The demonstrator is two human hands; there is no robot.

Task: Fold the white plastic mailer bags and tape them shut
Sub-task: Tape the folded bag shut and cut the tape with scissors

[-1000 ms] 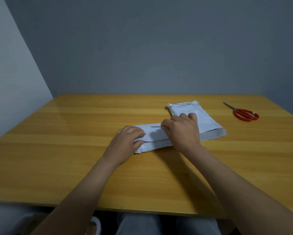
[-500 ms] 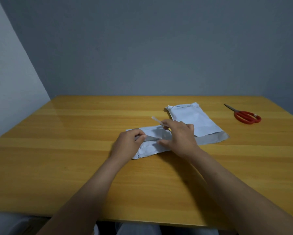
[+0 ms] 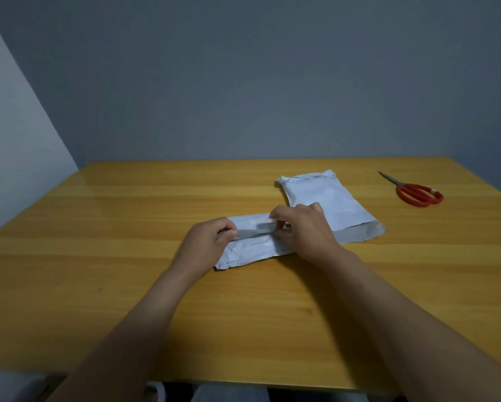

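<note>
Mailer bag (image 3: 252,250), folded and white, lies on the table (image 3: 113,256), its left end pinched by the left hand (image 3: 207,242). The right hand (image 3: 304,227) pinches a thin pale strip (image 3: 260,220) along its flap. A second mailer (image 3: 330,207) lies just behind, red scissors (image 3: 417,194) well apart.

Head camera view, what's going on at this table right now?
A person is working on a folded white bag lying on the wooden table. The left hand grips the bag's left end, holding the fold down, while the right hand pinches a pale strip lying along the flap, apparently to seal it. A second bag lies flat just behind to the right, and red scissors sit at the far right.
</note>
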